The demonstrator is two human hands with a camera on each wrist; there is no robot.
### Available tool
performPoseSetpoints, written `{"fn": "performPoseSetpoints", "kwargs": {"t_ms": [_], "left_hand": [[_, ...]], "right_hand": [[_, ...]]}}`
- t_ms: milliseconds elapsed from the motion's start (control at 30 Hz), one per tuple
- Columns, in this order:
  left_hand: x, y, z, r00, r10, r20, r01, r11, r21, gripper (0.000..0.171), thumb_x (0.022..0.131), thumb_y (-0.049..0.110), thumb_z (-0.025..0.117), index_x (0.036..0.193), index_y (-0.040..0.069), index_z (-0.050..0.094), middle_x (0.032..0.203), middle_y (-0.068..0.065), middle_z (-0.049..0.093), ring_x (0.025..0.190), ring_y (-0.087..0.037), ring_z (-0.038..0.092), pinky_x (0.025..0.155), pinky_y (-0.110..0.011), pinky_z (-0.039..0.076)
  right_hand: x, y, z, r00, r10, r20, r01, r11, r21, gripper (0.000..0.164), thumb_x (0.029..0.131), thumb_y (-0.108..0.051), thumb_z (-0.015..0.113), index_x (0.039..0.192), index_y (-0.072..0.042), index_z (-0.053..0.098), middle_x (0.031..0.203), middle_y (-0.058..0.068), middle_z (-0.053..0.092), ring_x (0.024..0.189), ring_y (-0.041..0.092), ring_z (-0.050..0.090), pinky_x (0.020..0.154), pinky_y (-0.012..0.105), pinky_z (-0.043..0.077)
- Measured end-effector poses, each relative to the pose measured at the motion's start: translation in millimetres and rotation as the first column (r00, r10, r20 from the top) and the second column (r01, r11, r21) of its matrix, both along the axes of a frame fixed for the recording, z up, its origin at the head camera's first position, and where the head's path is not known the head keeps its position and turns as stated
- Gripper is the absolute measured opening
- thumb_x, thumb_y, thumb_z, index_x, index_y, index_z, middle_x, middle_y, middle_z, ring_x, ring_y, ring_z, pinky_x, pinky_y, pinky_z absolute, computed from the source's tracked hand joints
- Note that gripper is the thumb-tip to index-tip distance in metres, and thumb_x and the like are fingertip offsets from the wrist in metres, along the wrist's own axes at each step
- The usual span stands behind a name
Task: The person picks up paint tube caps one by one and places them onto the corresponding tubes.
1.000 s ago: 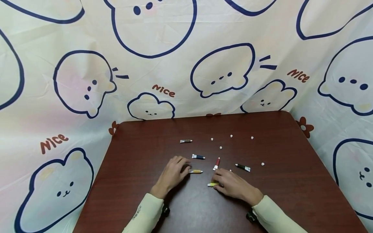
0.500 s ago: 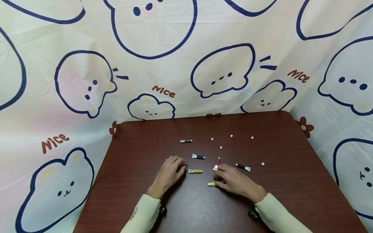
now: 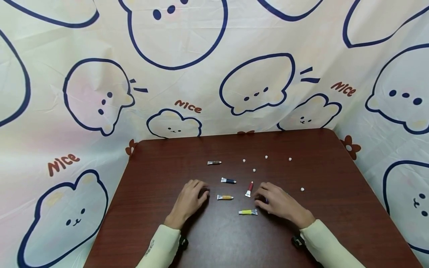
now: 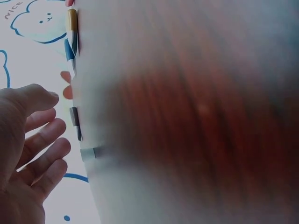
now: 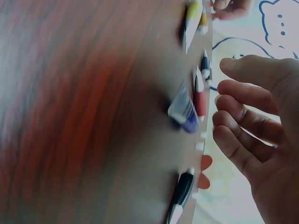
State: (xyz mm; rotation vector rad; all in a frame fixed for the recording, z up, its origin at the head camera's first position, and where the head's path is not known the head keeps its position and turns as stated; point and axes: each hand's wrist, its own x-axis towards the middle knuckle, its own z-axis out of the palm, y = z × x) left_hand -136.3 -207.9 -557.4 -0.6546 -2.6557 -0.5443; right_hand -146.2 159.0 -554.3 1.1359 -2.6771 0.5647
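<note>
My left hand (image 3: 189,201) hovers near the tabletop with loosely bent fingers, left of a gold paint tube (image 3: 225,197). In the left wrist view its fingers (image 4: 50,140) hold nothing. My right hand (image 3: 279,203) is above a purple paint tube (image 5: 187,114), mostly hidden in the head view. The right wrist view shows that hand's fingers (image 5: 243,135) loosely curved and apart from the tube. Around it lie a yellow tube (image 3: 248,212), a red tube (image 3: 249,189) and a black tube (image 5: 183,189), the last covered by the hand in the head view.
A dark blue tube (image 3: 228,181) and a brown tube (image 3: 214,162) lie farther back on the brown table (image 3: 161,160). Several small white caps are scattered toward the back right, one cap (image 3: 302,189) farthest right. A printed curtain (image 3: 207,85) closes off the back.
My right hand has left the yellow tube and shifted right, now covering the black tube in the head view. The left hand has drawn back leftward from the gold tube.
</note>
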Motion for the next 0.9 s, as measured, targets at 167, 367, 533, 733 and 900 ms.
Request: {"fn": "performPoseSetpoints", "kwargs": {"t_ms": [167,367,533,733,900], "left_hand": [[0.6,-4,-1.2,1.0,0.007,-0.011,-0.007,1.0,-0.003,0.023,0.095,0.013,0.085,0.117,0.01,0.078,0.111,-0.005,0.077,0.103,-0.025,0.07,0.096,-0.047,0.059],[1.5,-10,-4.4,0.999,0.007,-0.039,-0.008,1.0,-0.013,0.024,0.093,0.012,0.088,0.115,0.01,0.078,0.109,-0.005,0.077,0.099,-0.025,0.07,0.093,-0.047,0.06],[2.6,-15,-4.3,0.999,0.014,-0.045,-0.015,1.0,-0.021,0.024,0.091,0.011,0.089,0.113,0.01,0.079,0.106,-0.004,0.077,0.098,-0.025,0.07,0.092,-0.046,0.059],[3.8,-19,-4.5,0.999,0.031,-0.042,-0.032,0.999,-0.026,0.023,0.09,0.012,0.089,0.111,0.009,0.078,0.105,-0.005,0.077,0.098,-0.027,0.07,0.093,-0.049,0.059],[6.7,-24,-6.3,0.999,0.047,-0.015,-0.048,0.998,-0.035,0.023,0.091,0.013,0.089,0.111,0.009,0.078,0.105,-0.006,0.076,0.099,-0.027,0.069,0.095,-0.05,0.058]], "right_hand": [[-2.1,9,1.0,0.997,-0.059,0.055,0.058,0.998,0.004,0.016,0.095,-0.023,0.087,0.106,-0.016,0.078,0.1,-0.006,0.063,0.085,0.004,0.055,0.073,0.026,0.054],[-4.8,16,1.4,0.993,-0.105,0.062,0.105,0.994,0.004,0.018,0.093,-0.022,0.089,0.107,-0.015,0.078,0.101,-0.005,0.064,0.088,0.006,0.056,0.076,0.029,0.056],[-8.1,22,-1.3,0.99,-0.13,0.052,0.13,0.991,0.005,0.019,0.092,-0.02,0.09,0.106,-0.015,0.078,0.102,-0.005,0.064,0.09,0.008,0.059,0.078,0.031,0.058],[-11.2,28,-4.0,0.989,-0.147,0.037,0.147,0.989,-0.016,0.019,0.091,-0.018,0.09,0.105,-0.014,0.078,0.102,-0.005,0.065,0.091,0.01,0.062,0.078,0.033,0.059],[-12.9,32,-7.7,0.989,-0.145,-0.002,0.145,0.989,-0.037,0.021,0.088,-0.016,0.092,0.104,-0.013,0.079,0.101,-0.004,0.066,0.09,0.011,0.063,0.078,0.034,0.059]]}}
